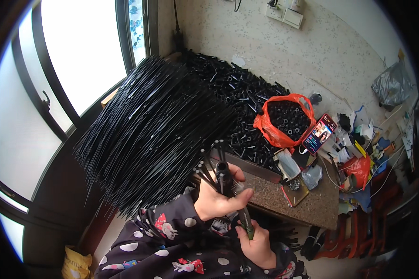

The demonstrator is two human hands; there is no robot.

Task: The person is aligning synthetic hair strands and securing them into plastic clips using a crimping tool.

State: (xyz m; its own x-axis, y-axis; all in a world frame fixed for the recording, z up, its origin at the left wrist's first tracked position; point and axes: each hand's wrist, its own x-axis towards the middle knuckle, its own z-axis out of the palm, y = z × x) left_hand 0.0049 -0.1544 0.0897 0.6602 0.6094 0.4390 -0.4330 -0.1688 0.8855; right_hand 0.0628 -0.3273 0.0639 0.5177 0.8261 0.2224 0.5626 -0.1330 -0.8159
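My left hand is closed around a bunch of thin black rods with rounded pale tips. A black tube-shaped piece, open at its end, stands among them in the same grip. Below it, my right hand is wrapped round a slim tool with a dark green handle. This tool points up toward the underside of the left hand, where its tip is hidden. Both hands are in front of the table's near edge.
A large stack of long black rods covers the table's left side. Behind lie heaped small black parts and a red plastic bag holding black rings. A phone, small tray and brown board are on the speckled table.
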